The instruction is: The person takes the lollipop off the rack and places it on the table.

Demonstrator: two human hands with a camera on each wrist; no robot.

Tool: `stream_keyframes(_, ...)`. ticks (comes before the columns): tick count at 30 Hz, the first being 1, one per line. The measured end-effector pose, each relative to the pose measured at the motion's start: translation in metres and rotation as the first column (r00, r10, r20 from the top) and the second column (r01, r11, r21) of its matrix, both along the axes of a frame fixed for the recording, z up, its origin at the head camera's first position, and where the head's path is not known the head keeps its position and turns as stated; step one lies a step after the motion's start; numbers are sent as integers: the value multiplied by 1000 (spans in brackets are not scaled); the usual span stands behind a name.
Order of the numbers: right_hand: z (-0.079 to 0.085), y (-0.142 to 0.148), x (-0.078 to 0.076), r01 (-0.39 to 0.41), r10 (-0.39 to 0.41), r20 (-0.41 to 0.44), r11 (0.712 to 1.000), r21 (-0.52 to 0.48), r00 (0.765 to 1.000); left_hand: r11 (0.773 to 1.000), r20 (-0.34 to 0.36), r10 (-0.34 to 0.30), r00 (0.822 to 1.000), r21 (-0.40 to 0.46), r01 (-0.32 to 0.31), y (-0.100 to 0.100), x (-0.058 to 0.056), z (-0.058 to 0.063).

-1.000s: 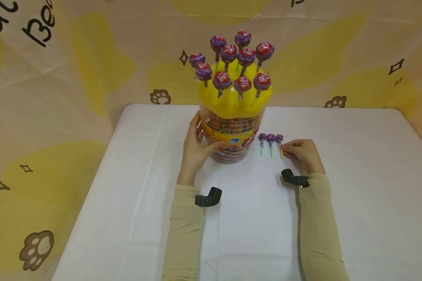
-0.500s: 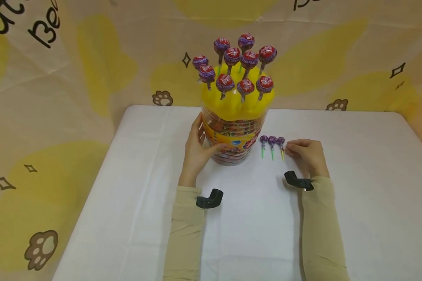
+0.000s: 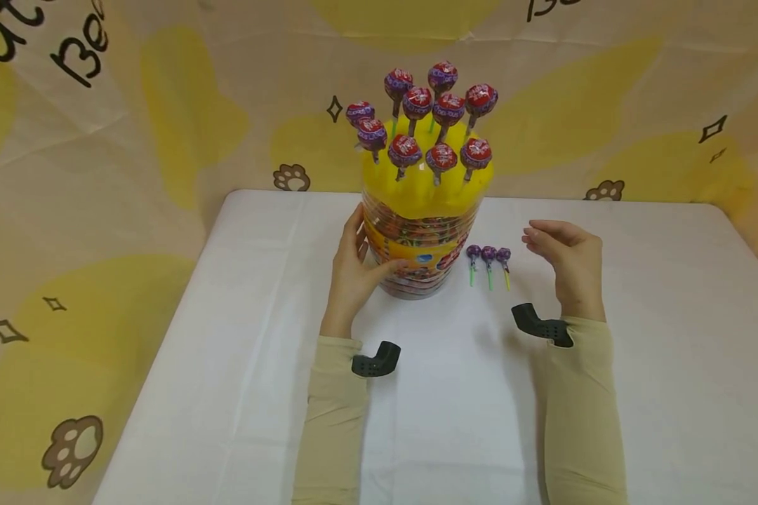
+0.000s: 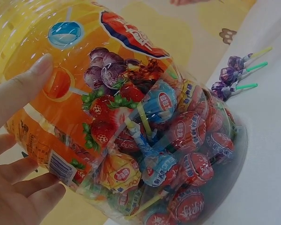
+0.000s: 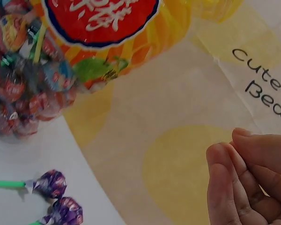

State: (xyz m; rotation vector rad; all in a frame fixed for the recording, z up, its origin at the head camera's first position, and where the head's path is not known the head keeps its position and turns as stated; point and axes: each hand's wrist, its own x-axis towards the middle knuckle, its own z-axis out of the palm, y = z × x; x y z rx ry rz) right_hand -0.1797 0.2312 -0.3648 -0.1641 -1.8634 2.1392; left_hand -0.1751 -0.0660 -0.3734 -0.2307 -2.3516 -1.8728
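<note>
Right hand (image 5: 248, 180), lower right — fingertips close together; orange-labelled clear plastic jar (image 5: 84, 51), upper left; two round purple-wrapped lollipops (image 5: 53, 183) — lower left.

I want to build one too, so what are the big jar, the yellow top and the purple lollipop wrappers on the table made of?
Big jar: probably clear, glossy plastic, because its see-through wall shows the candies inside.
Yellow top: perhaps smooth, shiny plastic, since light glints on it.
Purple lollipop wrappers: thin, slightly shiny film, maybe plastic, as they look crinkled and gathered.
</note>
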Motion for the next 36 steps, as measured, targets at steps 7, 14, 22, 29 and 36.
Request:
stream_keyframes(7,29,-18,9,-25,17,-153,998,-50,988,1000,7,6,1000,-2,-6,0,0,0)
stream_keyframes(14,53,-40,11,-57,65,-207,997,45,976,1000,1,-5,1000,4,5,3,0,1)
stream_keyframes(22,84,-61,4,-74,92,-267,994,75,959,1000,-3,3,1000,29,-3,1,1,-1)
stream_keyframes(29,108,-77,-2,-98,106,-327,994,41,939,999,-15,-7,1000,37,8,2,0,-2)
stream_keyframes(36,116,-88,-10,-81,94,-332,995,53,939,1000,-18,-2,1000,25,3,0,0,-2)
